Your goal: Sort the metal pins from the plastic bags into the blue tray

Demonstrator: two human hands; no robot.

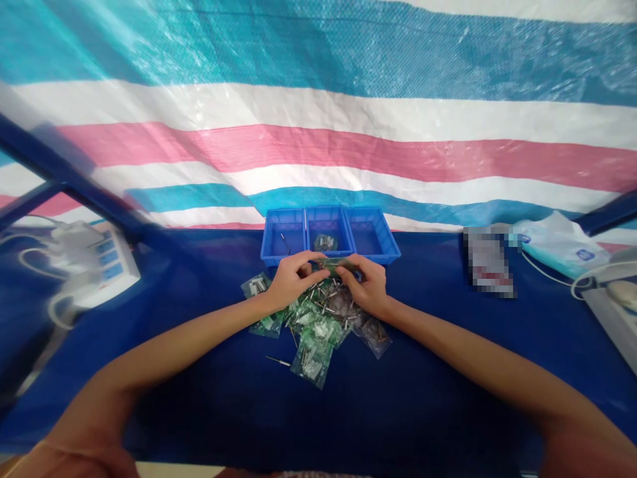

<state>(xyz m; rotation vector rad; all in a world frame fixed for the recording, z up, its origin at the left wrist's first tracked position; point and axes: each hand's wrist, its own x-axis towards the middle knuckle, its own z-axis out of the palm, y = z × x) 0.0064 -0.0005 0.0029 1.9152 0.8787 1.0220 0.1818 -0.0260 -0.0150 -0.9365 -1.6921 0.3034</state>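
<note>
Packet point(332, 263) above heaped bags point(314, 326), near blue bins point(326, 218).

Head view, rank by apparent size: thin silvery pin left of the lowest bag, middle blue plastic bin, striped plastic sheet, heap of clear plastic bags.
1. Striped plastic sheet
2. Heap of clear plastic bags
3. Middle blue plastic bin
4. Thin silvery pin

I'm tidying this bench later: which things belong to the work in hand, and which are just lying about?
Work, it seems:
packet between left hand and right hand
heap of packets and metal parts
blue bins

Apparently lying about:
power strip
plastic package
blurred item
</note>
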